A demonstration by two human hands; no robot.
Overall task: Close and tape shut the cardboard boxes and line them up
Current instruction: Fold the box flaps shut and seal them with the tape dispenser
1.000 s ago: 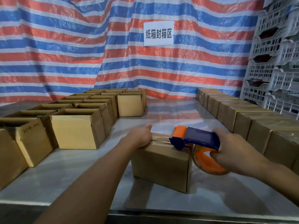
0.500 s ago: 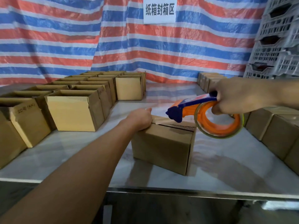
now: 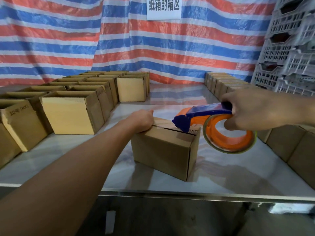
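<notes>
**Left hand** [image 3: 142,121]: fingers curled over the far top edge of the box [image 3: 163,150] at its 10 o'clock corner, clamped down on it. The forearm runs back toward 7 o'clock.

**Right hand** [image 3: 255,111]: at 2 o'clock from the box, closed tight round the blue handle of the dispenser [image 3: 202,115]. One fingertip hooks inside the roll [image 3: 229,143].

**Dispenser**: blue and orange, held roughly level. The blue nose is down on the box top near its 3 o'clock end, on the seam.

**Roll**: orange core, clear tape. It hangs beside the box's right face, above the table [image 3: 221,167].

**Tape** [image 3: 163,124]: one strip along the seam, from the left hand to the nose.

**Box**: plain brown, flaps down. It stands mid-table near the front edge, a little askew to that edge.

**Open boxes** [image 3: 71,113]: rows from 9 to 11 o'clock, flaps up, packed side against side (one near box bears a printed size mark).

**Shut boxes** [image 3: 286,145]: a single row along the table's right side, from 1 to 4 o'clock, each touching the next.

**Table**: pale, glossy top with a metal front rim.

**Tarp** [image 3: 68,40]: red, white and blue stripes, hung behind the table at 12 o'clock.

**Sign** [image 3: 163,7]: white with dark characters, fixed on the tarp at 12 o'clock.

**Crates** [image 3: 289,48]: grey plastic lattice, stacked at 2 o'clock behind the shut boxes.
</notes>
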